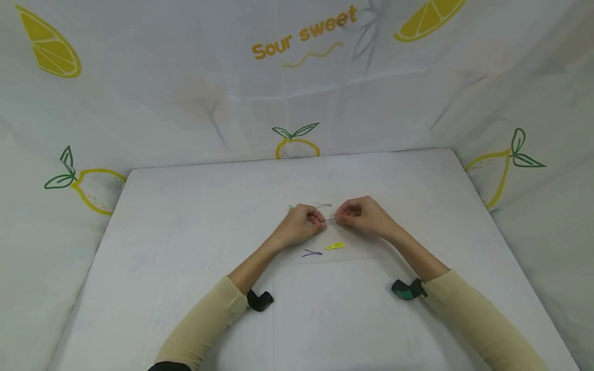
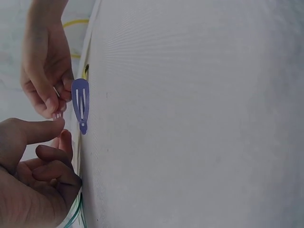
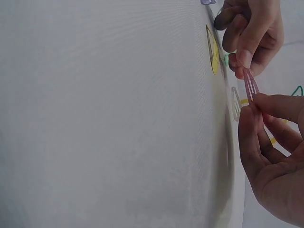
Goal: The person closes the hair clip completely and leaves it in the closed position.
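Between my two hands, a pink snap hair clip (image 3: 251, 86) is held up over the table. My left hand (image 1: 299, 225) pinches one end between thumb and fingertips. The other end is pinched by the thumb and fingers of my right hand (image 1: 364, 214). Nearer me on the cloth lie a yellow hair clip (image 1: 334, 246) and a purple hair clip (image 1: 312, 253), the purple one spread apart. Just beyond the hands is a pale grey clip (image 1: 324, 205). A green clip (image 1: 291, 207) shows only partly behind my left hand.
A white cloth covers the table (image 1: 185, 232). White curtains with printed lemons (image 1: 297, 148) stand along its back and sides. A black wrist device (image 1: 261, 301) sits by the left sleeve, and a black and green one (image 1: 408, 289) by the right.
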